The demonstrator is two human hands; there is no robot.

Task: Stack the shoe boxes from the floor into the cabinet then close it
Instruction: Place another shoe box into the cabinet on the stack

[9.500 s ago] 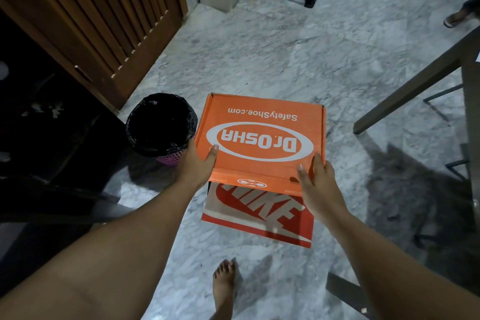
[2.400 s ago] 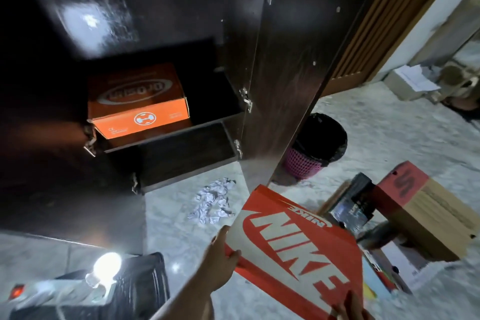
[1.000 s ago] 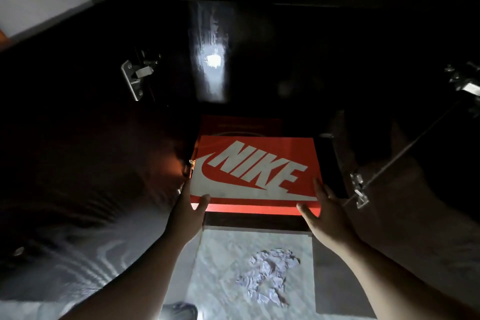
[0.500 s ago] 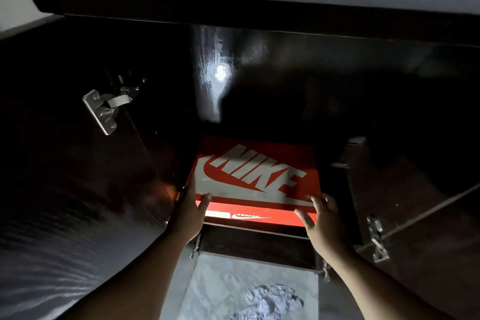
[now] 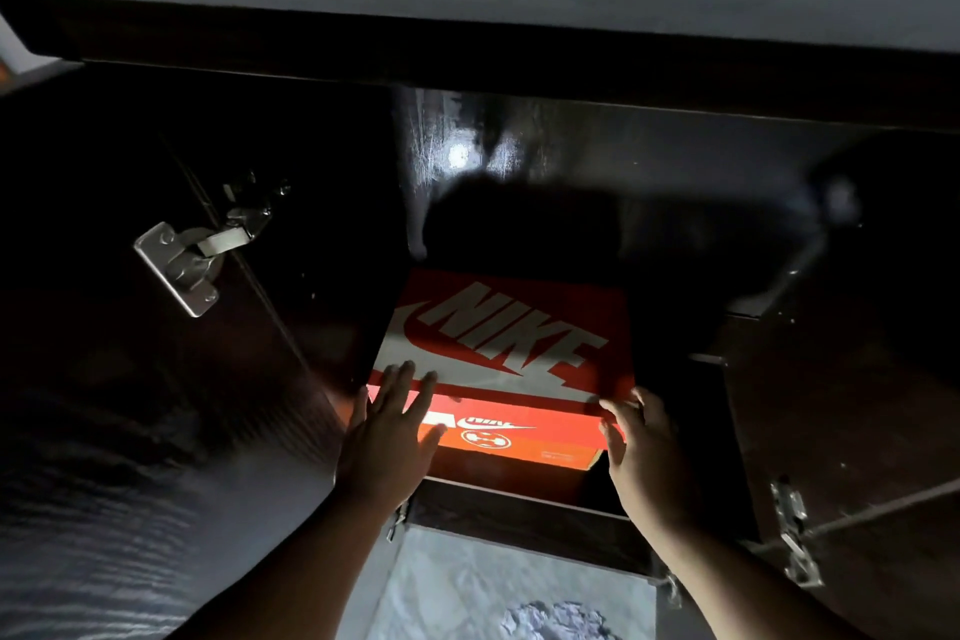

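Left of my left hand [image 5: 387, 437] I see the open door [image 5: 130, 405] with its steel hinge [image 5: 189, 257]. That hand lies flat, fingers straight, pressing the front left corner of the red Nike box [image 5: 506, 343], which sits on the orange box [image 5: 511, 447] inside the cabinet [image 5: 519, 62]. My right hand [image 5: 644, 452] curls loosely at the front right corner, probably touching. Right of it stands the other door [image 5: 857, 431]. Below my wrists lies crumpled paper [image 5: 558, 621].

both hands [image 5: 387, 437] [image 5: 641, 452] outstretched, fingers straight
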